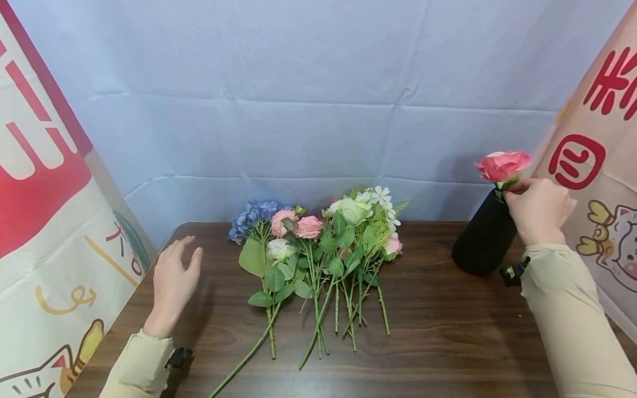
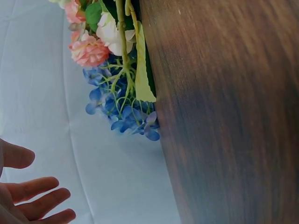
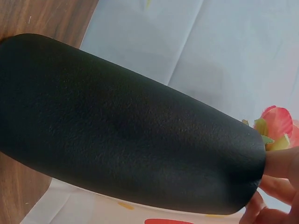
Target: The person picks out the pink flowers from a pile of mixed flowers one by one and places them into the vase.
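At the table's right, a black vase (image 1: 480, 235) stands with a pink rose (image 1: 502, 166) showing above its mouth. My right hand (image 1: 541, 210) is at the vase's rim, fingers curled and pinching just under the bloom; the stem is hidden. In the right wrist view, the vase (image 3: 126, 126) fills the middle, with petals of the rose (image 3: 278, 123) beside my fingertips. My left hand (image 1: 176, 273) hovers over the table's left side with relaxed, spread fingers and holds nothing. Nearest to it are the blue hydrangea (image 1: 254, 218) and its large leaf.
Across the middle of the brown table (image 1: 423, 342) lie several artificial flowers, stems towards me: pink blooms (image 1: 308, 227), a white rose (image 1: 280, 250), a pale green bloom (image 1: 354, 210) and small white flowers (image 1: 380, 195). A pale blue cloth (image 1: 318, 110) hangs behind; printed cloths flank both sides.
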Available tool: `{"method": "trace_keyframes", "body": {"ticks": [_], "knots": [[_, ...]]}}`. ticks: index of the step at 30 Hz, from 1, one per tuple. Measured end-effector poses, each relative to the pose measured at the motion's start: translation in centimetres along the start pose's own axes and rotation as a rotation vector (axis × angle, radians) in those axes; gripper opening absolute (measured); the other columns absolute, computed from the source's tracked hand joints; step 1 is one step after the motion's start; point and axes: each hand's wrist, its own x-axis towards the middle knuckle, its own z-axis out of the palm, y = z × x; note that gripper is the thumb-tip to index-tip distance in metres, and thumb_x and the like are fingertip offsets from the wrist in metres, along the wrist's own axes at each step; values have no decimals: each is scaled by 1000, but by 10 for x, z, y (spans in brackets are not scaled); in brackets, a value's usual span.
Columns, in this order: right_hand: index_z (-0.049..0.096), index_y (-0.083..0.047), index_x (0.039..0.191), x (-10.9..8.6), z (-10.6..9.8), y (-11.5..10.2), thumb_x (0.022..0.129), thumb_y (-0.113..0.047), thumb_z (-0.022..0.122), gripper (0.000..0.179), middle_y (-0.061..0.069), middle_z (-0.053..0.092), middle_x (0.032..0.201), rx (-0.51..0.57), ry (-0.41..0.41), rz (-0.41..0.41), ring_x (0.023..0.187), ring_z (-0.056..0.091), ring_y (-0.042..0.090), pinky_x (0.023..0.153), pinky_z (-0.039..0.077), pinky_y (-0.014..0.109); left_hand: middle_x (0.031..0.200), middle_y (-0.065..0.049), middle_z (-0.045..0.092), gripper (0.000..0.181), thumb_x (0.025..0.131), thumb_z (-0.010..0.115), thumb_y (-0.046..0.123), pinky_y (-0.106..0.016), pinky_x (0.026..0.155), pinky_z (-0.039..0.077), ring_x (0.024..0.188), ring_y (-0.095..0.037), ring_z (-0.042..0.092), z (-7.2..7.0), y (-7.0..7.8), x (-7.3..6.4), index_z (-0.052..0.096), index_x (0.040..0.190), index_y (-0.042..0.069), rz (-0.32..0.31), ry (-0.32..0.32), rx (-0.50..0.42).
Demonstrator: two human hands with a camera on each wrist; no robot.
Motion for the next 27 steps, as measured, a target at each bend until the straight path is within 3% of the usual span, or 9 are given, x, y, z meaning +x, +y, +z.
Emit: {"method": "trace_keyframes", "body": {"ticks": [13,27], "knots": [[65,7,110,1,-1,-2,94,-30,54,41,33,60,107,4,-30,5,107,40,50,84,23,64,130,-22,56,36,94,54,20,-57,103,32,129,-43,42,1,1,1,59,124,0,-2,-1,-3],[65,5,112,-2,-10,-1,94,-34,53,45,32,62,105,15,-26,-21,100,43,50,79,27,61,131,-22,55,38,94,55,21,-57,105,30,130,-41,41,10,15,9,58,125,1,10,5,-45]]}}
